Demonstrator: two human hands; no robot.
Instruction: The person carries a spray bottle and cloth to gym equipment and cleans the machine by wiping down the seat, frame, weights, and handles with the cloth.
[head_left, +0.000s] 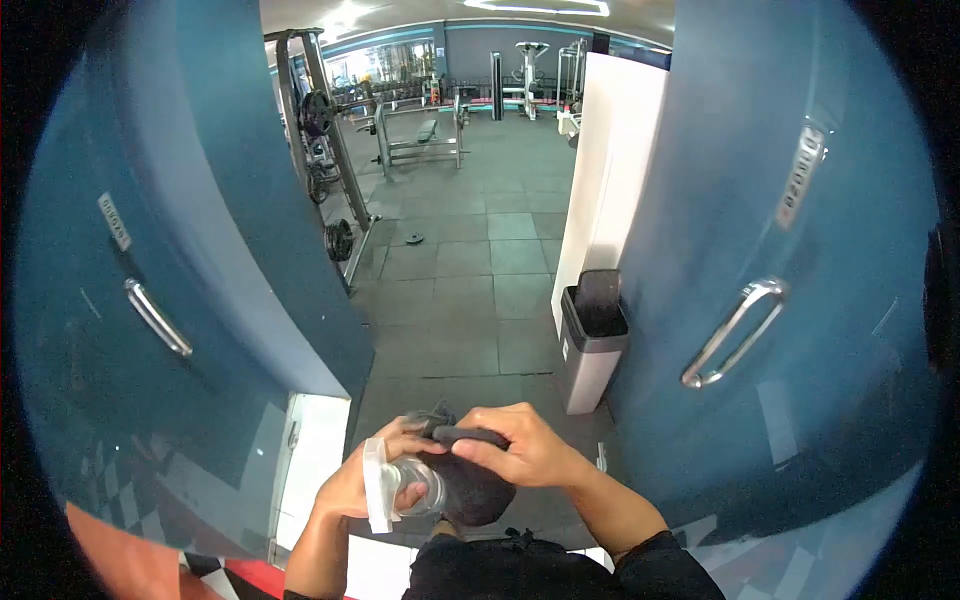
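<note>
My left hand (350, 482) is closed around a clear, round plastic object (428, 488) with a white strip (377, 490) along its side; its exact kind is unclear. The fingertips of that hand also touch a dark cloth item (478, 492), which hangs in front of my body and looks like a soft bag. My right hand (528, 442) pinches a thick black edge or strap (472, 437) at the top of this cloth, thumb below and fingers over it. Both hands are close together at waist height.
Blue doors with metal handles stand on both sides, the left handle (158, 318) and right handle (735, 335). A trash bin (595, 345) is by the right door. Beyond lie a weight rack (335, 150), a bench (427, 130) and a plate on the floor (415, 239).
</note>
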